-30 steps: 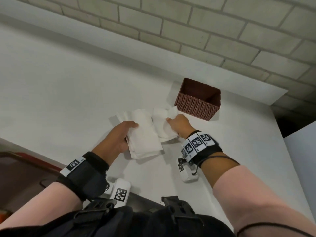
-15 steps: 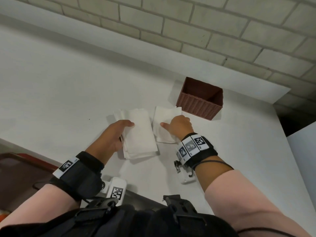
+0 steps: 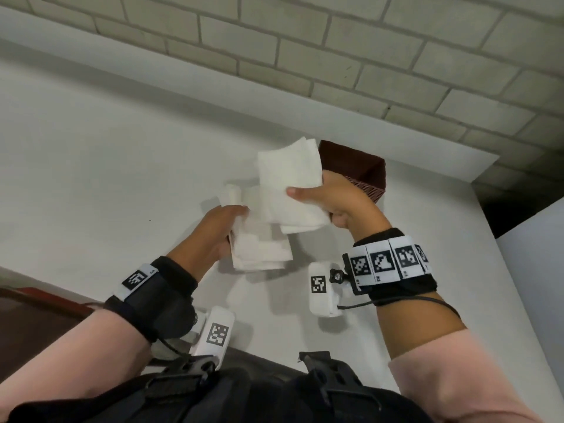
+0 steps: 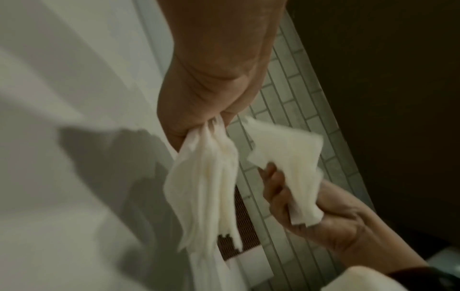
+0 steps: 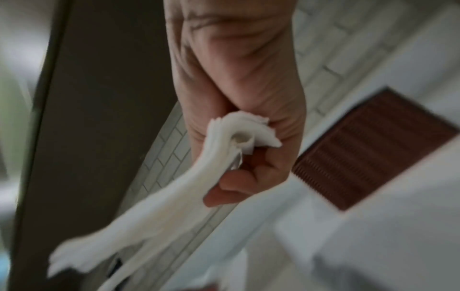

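Note:
My right hand (image 3: pixel 323 196) holds a small stack of white napkins (image 3: pixel 290 184) raised above the table, thumb on top and fingers curled under; the right wrist view shows that stack (image 5: pixel 224 141) pinched in the hand (image 5: pixel 248 157). My left hand (image 3: pixel 219 230) grips a second, thicker stack of white napkins (image 3: pixel 259 248) by its left edge, also lifted. In the left wrist view these napkins (image 4: pixel 206 187) hang from the pinching left hand (image 4: pixel 199 118), with the right hand's stack (image 4: pixel 291 163) beside them.
A brown woven basket (image 3: pixel 366 175) stands open on the white table (image 3: pixel 91 178) just behind my right hand, near the back edge. A brick wall (image 3: pixel 305 41) runs behind. A dark brown surface (image 3: pixel 30 306) lies at the lower left.
Both napkin stacks lay on the table under my hands before. Now each hand has lifted its stack, and the right one has risen toward the basket.

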A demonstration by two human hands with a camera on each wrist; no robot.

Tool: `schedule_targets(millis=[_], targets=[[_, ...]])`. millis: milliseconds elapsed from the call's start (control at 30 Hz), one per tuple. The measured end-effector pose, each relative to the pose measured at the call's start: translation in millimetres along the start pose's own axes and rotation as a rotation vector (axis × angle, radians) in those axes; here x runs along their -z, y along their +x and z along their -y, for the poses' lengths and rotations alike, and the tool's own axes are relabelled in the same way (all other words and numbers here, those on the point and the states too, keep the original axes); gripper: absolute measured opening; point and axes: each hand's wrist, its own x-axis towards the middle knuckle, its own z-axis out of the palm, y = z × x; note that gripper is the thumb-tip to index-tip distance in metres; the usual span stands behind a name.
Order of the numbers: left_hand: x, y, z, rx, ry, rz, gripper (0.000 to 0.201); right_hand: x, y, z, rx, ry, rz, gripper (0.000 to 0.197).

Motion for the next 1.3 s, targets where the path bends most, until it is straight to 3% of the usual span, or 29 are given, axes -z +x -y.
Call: schedule_targets(millis=[100, 233, 333, 433, 500, 567, 633, 700, 767, 867, 1067, 1200, 1300], targets=[[-26.2, -4.7, -5.5, -0.024, 0.004, 0.105, 0.028, -7.9, -14.0, -1.2, -0.041, -0.069, 0.069, 0.045], [-48.9, -6.3, -4.4, -0.040, -0.092, 0.153, 0.032, -4.4, -17.8, -22.7, 0.017, -0.338, -0.128, 0.057], [-62.3, -6.8, -2.0, 0.053, -0.168, 0.224, 0.054, 1.9, -15.5, -31.2, 0.020, -0.461, -0.180, 0.055], [-78.4, -7.0, 5.2, 0.072, -0.085, 0.212, 0.044, -2.3, -17.4, -34.0, 0.075, -0.571, -0.212, 0.048], [-86.9, -6.0, 9.3, 0.110, -0.116, 0.192, 0.046, 1.7, -19.2, -38.1, 0.006, -0.598, -0.288, 0.061], [-93.7, -3.7, 9.4, 0.099, -0.215, 0.178, 0.038, 12.8, -24.2, -42.3, -0.192, -0.343, -0.353, 0.087], [-101.4, -3.6, 7.2, 0.070, -0.343, 0.194, 0.026, 22.6, -32.4, -45.7, -0.313, 0.116, -0.261, 0.087], [-112.2, -7.1, 8.6, 0.076, -0.406, 0.224, 0.022, 23.7, -36.9, -51.7, -0.302, 0.593, -0.145, 0.043], [-120.7, -11.9, 14.3, 0.074, -0.406, 0.273, 0.019, 20.5, -38.3, -57.1, -0.258, 0.889, -0.161, 0.009], [-113.9, -2.7, 17.2, -0.006, -0.322, 0.281, 0.029, 32.9, -40.2, -64.1, -0.277, 0.689, -0.276, 0.018], [-83.7, 19.5, 11.5, -0.292, 0.389, 0.330, 0.058, 63.7, -41.7, -79.7, -0.301, 0.409, -0.423, 0.024], [-86.2, 12.1, 27.0, -0.536, 0.506, 0.290, 0.067, 50.8, -41.3, -83.6, -0.228, 0.449, -0.447, 0.043], [-77.0, 13.8, 32.8, -0.565, 0.543, 0.289, 0.079, 46.7, -40.4, -94.5, -0.193, 0.458, -0.442, 0.046]])
